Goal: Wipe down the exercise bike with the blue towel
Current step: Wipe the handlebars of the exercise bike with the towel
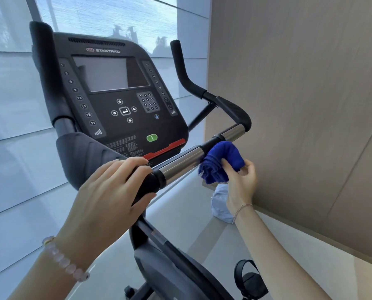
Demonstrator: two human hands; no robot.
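**Now: towel on the handlebar**

Head view. Bunched in the right hand [242, 180], fingers and thumb curled round it: the towel [221, 161], pressed against the handlebar [180, 163] of the bike [176, 276], beside the black collar between two chrome sections. Wrapped over the bar's near black grip [148, 185], fingers curled on top and thumb underneath: the left hand [115, 187]. Pale beads [61, 259] on the left wrist, a thin chain [241, 210] on the right. Behind the bar, tilted toward the camera, a dark console [115, 118] with blank screen [107, 74], keypad [147, 102] and green button [152, 137]. Lower right, a strapped pedal [247, 278]. Below the towel, near the wood-panel wall [299, 83], a white bundle [220, 202], partly hidden by the right wrist.
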